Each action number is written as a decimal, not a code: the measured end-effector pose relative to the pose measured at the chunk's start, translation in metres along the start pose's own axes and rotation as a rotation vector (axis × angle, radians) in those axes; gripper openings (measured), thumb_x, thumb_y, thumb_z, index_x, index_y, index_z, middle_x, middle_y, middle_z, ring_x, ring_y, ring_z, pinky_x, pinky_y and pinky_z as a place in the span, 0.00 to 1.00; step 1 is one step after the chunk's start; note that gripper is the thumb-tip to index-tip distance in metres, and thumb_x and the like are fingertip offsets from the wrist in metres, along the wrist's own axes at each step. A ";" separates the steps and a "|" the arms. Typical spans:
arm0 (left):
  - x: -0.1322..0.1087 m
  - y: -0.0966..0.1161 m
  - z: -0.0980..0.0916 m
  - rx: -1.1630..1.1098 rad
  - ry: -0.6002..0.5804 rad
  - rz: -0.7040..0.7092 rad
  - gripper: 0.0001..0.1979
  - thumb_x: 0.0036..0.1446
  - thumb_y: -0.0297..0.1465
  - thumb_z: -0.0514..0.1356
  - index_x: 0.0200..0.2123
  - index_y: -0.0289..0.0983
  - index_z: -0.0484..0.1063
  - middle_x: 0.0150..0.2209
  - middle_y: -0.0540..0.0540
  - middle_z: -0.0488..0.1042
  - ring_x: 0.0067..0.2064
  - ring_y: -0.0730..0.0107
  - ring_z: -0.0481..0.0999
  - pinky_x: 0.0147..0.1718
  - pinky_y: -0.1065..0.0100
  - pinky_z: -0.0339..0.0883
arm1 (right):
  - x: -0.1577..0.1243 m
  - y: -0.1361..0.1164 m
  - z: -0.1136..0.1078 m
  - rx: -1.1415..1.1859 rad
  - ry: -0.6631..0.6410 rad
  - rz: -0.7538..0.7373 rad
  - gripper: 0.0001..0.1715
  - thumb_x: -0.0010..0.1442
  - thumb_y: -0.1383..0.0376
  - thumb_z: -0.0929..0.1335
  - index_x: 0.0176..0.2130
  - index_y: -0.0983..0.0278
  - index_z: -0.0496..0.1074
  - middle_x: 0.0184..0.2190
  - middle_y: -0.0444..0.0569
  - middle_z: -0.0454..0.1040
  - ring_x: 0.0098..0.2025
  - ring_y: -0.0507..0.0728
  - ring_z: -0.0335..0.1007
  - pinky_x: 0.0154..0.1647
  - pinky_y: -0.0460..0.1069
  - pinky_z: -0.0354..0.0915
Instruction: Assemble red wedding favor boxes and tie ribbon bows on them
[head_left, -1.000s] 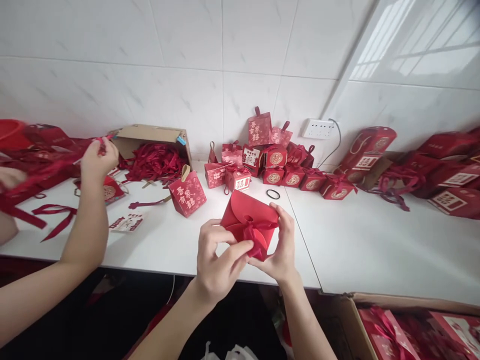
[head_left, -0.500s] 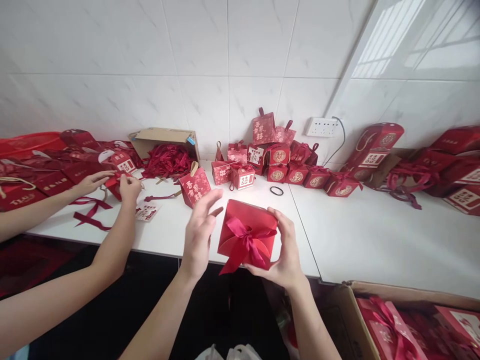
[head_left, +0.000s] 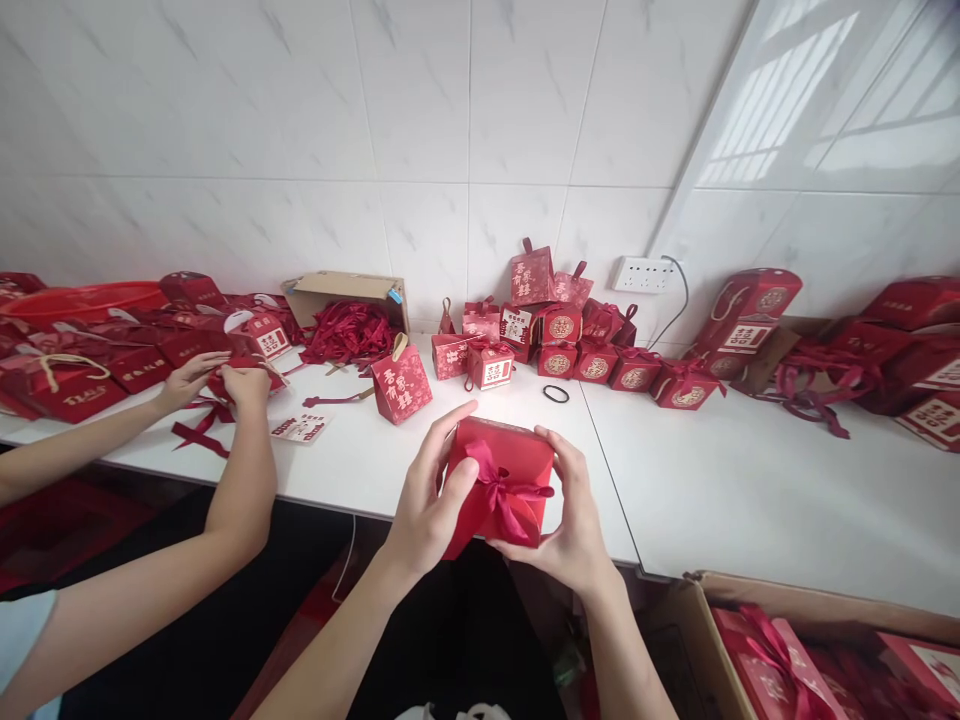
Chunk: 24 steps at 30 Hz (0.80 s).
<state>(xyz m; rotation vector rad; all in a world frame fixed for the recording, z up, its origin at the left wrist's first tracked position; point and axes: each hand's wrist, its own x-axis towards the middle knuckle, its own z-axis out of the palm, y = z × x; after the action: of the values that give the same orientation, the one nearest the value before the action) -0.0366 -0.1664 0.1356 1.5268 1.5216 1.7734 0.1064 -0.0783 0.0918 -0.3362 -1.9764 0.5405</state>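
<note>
Between my two hands is a red gift box (head_left: 525, 450), held up at the front edge of the white table (head_left: 750, 480). A crimson ribbon bow (head_left: 501, 488) is tied across the side facing me. My left hand (head_left: 435, 490) grips the box's left side, its thumb over the front near the bow. On the right side, my right hand (head_left: 574, 500) has its fingers at the top corner and its thumb beneath. Just beyond the box stands a red gift box with a loop handle (head_left: 403, 383), and a black ring-shaped band (head_left: 556, 394) lies flat.
To the left, a co-worker's hands (head_left: 217, 382) handle a red box beside a printed card (head_left: 301, 427). A cardboard box (head_left: 330, 284) of red ribbons and several small red boxes (head_left: 559, 325) line the wall. An open carton (head_left: 701, 620) with red boxes is at lower right.
My left hand has come in from beside the gift box and now grips its left side. My right hand keeps its hold. The co-worker's hands have drawn closer together.
</note>
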 end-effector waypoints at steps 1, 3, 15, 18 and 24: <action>0.000 0.000 0.000 0.021 0.006 0.010 0.22 0.61 0.37 0.52 0.58 0.41 0.58 0.58 0.43 0.65 0.59 0.58 0.64 0.55 0.60 0.62 | 0.000 0.000 0.000 0.003 -0.010 -0.005 0.57 0.46 0.57 0.75 0.64 0.60 0.43 0.58 0.59 0.56 0.61 0.66 0.54 0.57 0.63 0.61; -0.001 0.001 -0.002 0.106 0.007 0.058 0.20 0.61 0.37 0.53 0.56 0.42 0.61 0.59 0.44 0.63 0.60 0.59 0.62 0.57 0.60 0.60 | -0.001 -0.001 -0.001 0.011 -0.024 -0.007 0.57 0.46 0.58 0.75 0.64 0.60 0.43 0.58 0.59 0.56 0.61 0.66 0.54 0.57 0.63 0.61; -0.006 0.000 -0.004 0.251 0.018 0.129 0.09 0.60 0.34 0.54 0.44 0.39 0.67 0.58 0.43 0.64 0.61 0.61 0.62 0.57 0.60 0.60 | 0.000 -0.003 0.000 0.031 -0.035 0.027 0.59 0.45 0.57 0.76 0.64 0.58 0.42 0.58 0.58 0.55 0.61 0.66 0.53 0.58 0.63 0.60; -0.005 -0.001 -0.002 0.245 0.028 0.117 0.09 0.60 0.34 0.54 0.44 0.40 0.68 0.58 0.43 0.64 0.60 0.62 0.62 0.56 0.62 0.61 | 0.000 -0.001 0.000 0.031 -0.054 0.031 0.60 0.44 0.57 0.76 0.64 0.58 0.42 0.59 0.58 0.54 0.62 0.65 0.53 0.59 0.62 0.59; -0.002 -0.010 0.001 0.247 0.021 0.067 0.09 0.60 0.35 0.54 0.42 0.40 0.69 0.56 0.43 0.65 0.58 0.61 0.65 0.56 0.61 0.62 | -0.004 0.009 0.004 0.013 -0.082 0.081 0.59 0.45 0.55 0.75 0.64 0.59 0.42 0.59 0.59 0.54 0.61 0.67 0.54 0.58 0.62 0.61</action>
<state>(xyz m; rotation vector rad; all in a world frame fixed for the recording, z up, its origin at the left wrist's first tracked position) -0.0390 -0.1636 0.1257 1.6965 1.7749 1.6920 0.1050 -0.0733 0.0828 -0.3930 -2.0446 0.6270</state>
